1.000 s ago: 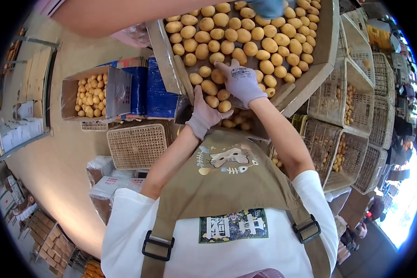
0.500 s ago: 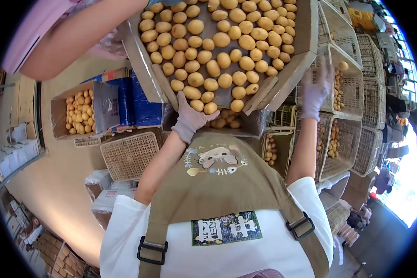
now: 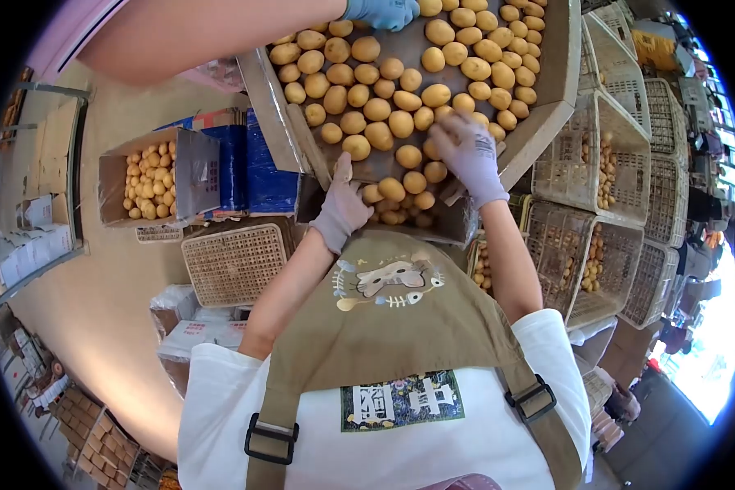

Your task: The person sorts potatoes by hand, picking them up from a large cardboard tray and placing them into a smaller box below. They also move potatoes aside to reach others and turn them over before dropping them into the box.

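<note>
Many round yellow potatoes [image 3: 377, 109] lie on a sloping tray [image 3: 539, 135] with wooden sides, in front of my body. My left hand [image 3: 341, 211], in a pale glove, rests beside the left of the tray's lower opening, fingers apart and no potato held. My right hand [image 3: 469, 155], also gloved, reaches over the right side of the opening with its fingers extended onto the potatoes; the fingertips are partly blurred. Between my hands, several potatoes lie at the opening above a plastic-lined box [image 3: 445, 224] that has potatoes inside.
Another person's blue-gloved hand [image 3: 381, 11] is at the tray's far side. A box of potatoes [image 3: 196, 175] stands at left, above an upturned plastic crate [image 3: 235, 260]. Stacked crates [image 3: 621, 184], some holding potatoes, line the right.
My right hand has moved left from beside the crates onto the potatoes at the opening. Several potatoes have come down towards the box. The other person's blue glove has moved right, further into view.
</note>
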A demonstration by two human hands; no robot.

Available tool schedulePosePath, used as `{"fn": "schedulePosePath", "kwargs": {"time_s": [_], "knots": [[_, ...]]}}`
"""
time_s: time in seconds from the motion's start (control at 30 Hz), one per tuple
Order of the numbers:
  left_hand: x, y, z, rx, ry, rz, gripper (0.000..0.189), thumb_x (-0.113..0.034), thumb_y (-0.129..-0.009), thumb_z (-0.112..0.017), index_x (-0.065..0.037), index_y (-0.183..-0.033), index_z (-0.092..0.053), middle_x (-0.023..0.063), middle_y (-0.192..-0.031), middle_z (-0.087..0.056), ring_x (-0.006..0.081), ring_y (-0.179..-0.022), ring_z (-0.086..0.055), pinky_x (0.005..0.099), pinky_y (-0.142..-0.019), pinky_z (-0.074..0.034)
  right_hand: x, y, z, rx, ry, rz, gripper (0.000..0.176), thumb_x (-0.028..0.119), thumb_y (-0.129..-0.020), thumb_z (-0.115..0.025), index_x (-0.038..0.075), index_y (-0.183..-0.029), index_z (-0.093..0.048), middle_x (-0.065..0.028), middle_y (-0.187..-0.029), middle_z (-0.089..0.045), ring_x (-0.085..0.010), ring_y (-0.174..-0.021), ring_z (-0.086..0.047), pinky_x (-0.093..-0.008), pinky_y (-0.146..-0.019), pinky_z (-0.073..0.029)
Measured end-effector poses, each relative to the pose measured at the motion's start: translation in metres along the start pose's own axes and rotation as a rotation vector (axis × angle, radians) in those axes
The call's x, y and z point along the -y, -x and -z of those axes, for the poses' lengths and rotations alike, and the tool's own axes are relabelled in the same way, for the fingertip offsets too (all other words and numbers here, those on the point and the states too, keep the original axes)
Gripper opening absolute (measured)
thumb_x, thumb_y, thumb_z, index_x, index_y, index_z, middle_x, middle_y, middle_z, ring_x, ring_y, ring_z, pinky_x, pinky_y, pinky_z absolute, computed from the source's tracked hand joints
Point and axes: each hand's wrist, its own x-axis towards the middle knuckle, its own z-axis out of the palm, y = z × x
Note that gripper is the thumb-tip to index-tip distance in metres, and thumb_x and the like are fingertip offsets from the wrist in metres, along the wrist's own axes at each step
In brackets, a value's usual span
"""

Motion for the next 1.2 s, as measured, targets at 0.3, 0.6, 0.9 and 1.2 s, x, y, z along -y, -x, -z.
{"fn": "schedulePosePath", "kwargs": {"time_s": [0.3, 0.6, 0.9, 1.2], "knots": [[-0.004, -0.003, -0.011, -0.050, 0.532, 0.131, 0.095, -0.082, -0.087, -0.038, -0.020, -0.159, -0.022, 0.0078, -0.163, -0.023, 0.0339, -0.152, -0.017, 0.0752, -0.112, -0.017, 0.020, 0.043, -0.021, 0.100, 0.267, 0.171, 0.077, 0.051, -0.083, -0.068, 0.038, -0.153, -0.039, -0.0124, -0.164, -0.026, -0.0430, -0.153, -0.011, -0.0713, -0.115, -0.009], [0.006, -0.007, 0.001, -0.016, 0.308, 0.144, 0.073, -0.062, -0.097, -0.039, -0.020, -0.156, -0.027, 0.0092, -0.162, -0.024, 0.0348, -0.150, -0.022, 0.0766, -0.111, -0.018, 0.027, 0.043, -0.010, 0.083, 0.452, 0.085, 0.072, 0.052, -0.085, -0.066, 0.030, -0.150, -0.045, -0.0176, -0.162, -0.028, -0.0403, -0.150, -0.023, -0.0657, -0.115, -0.019], [-0.002, 0.000, -0.009, -0.148, 0.483, 0.173, 0.070, -0.063, -0.096, -0.037, -0.020, -0.150, -0.034, 0.0069, -0.158, -0.031, 0.0285, -0.150, -0.021, 0.0765, -0.110, -0.014, -0.002, 0.014, 0.000, 0.218, -0.195, 0.077, 0.049, 0.042, -0.083, -0.066, 0.024, -0.129, -0.065, -0.0179, -0.139, -0.053, -0.0360, -0.131, -0.048, -0.0507, -0.108, -0.039], [0.007, -0.012, 0.012, -0.092, 0.358, 0.150, 0.062, -0.055, -0.097, -0.044, -0.020, -0.148, -0.039, 0.0043, -0.151, -0.044, 0.0279, -0.143, -0.032, 0.0680, -0.114, -0.014, 0.011, 0.024, -0.001, 0.127, 0.215, 0.210, 0.057, 0.050, -0.081, -0.068, 0.032, -0.135, -0.063, -0.0202, -0.159, -0.033, -0.0397, -0.151, -0.023, -0.0612, -0.115, -0.024]]}}
